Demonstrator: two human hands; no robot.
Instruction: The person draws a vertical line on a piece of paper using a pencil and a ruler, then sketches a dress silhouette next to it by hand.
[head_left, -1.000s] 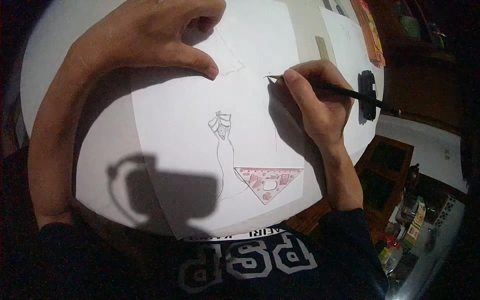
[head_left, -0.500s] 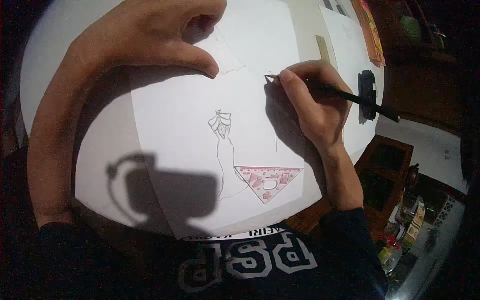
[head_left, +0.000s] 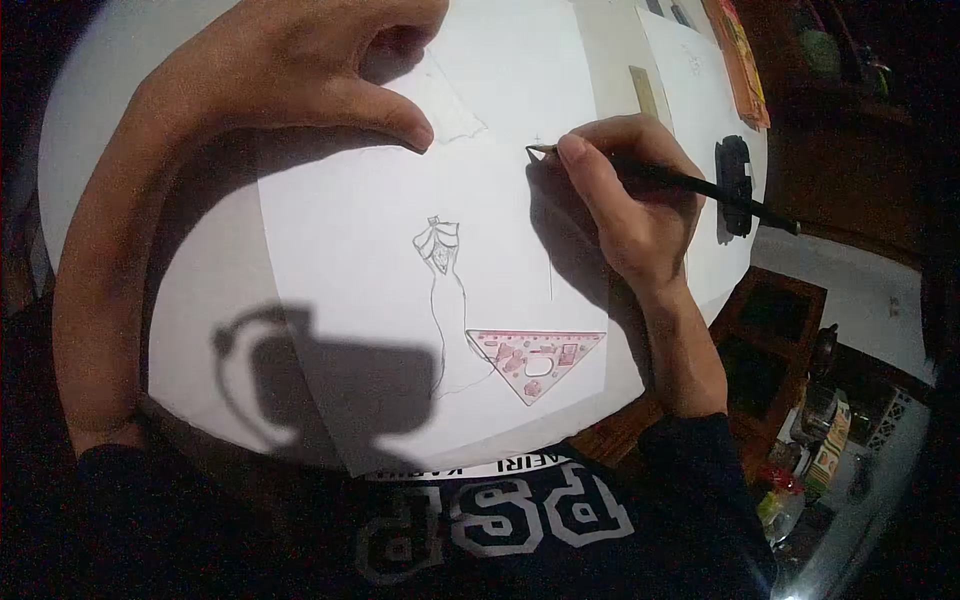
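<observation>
Head view: right hand (head_left: 630, 215) is closed in a writing grip on the pencil (head_left: 690, 185), index finger down near the tip. The tip touches the paper (head_left: 350, 250) just above a thin vertical line (head_left: 550, 270). The pencil's long axis runs from the tip out to the person's right, butt end past the table edge. Left hand (head_left: 290, 80) grips nothing: arched, fingers bent, thumb tip pressed on the paper to the left of the pencil tip, apart from it. The right hand is the nearer one to the line. A dress sketch (head_left: 445, 290) sits below and between the hands. A pink set square (head_left: 535, 357) lies flat at the line's lower end, untouched.
</observation>
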